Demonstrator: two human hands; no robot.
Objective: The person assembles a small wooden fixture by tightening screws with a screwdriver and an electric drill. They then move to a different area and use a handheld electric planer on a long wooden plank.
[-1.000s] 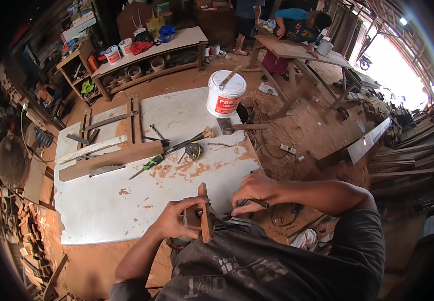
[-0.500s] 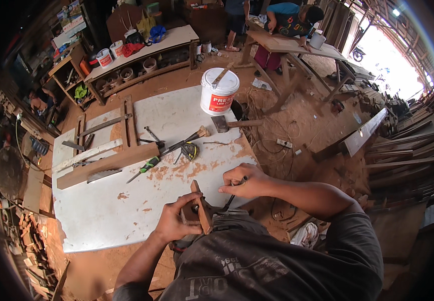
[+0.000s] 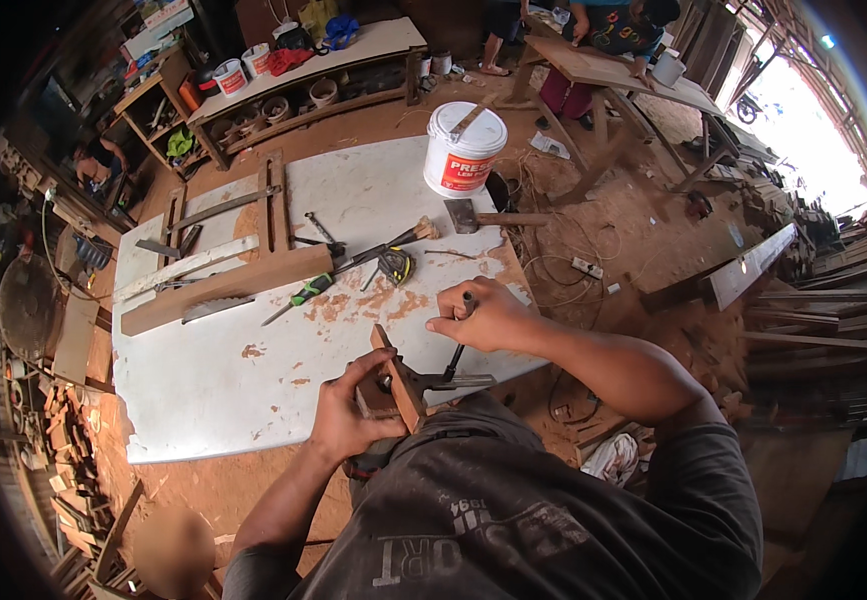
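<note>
My left hand point(image 3: 341, 415) is closed around a small flat wooden piece point(image 3: 400, 382), held tilted in front of my waist. A second wooden part sits behind it, partly covered by my fingers. On the right side of the wood is a dark metal piece with a flat grey bar point(image 3: 469, 381) reaching right. My right hand point(image 3: 491, 317) grips the upper part of a slim black rod point(image 3: 454, 361), whose lower end meets this bar. What kind of tool it is I cannot make out. Just beyond both hands stretches the worn white tabletop point(image 3: 243, 400).
Farther off lie a tape measure point(image 3: 396, 265), a green-handled screwdriver point(image 3: 311, 290), a hammer point(image 3: 465, 216), a wooden plank point(image 3: 228, 290) and a slotted wooden frame point(image 3: 274, 205). A white bucket point(image 3: 448, 165) stands behind them. People work at a far table point(image 3: 593, 65); stacked boards point(image 3: 813, 320) line the right.
My view has shifted, so the tabletop sits higher in it. My right hand has risen slightly relative to the wood, the rod is more upright, and the grey bar shows more plainly.
</note>
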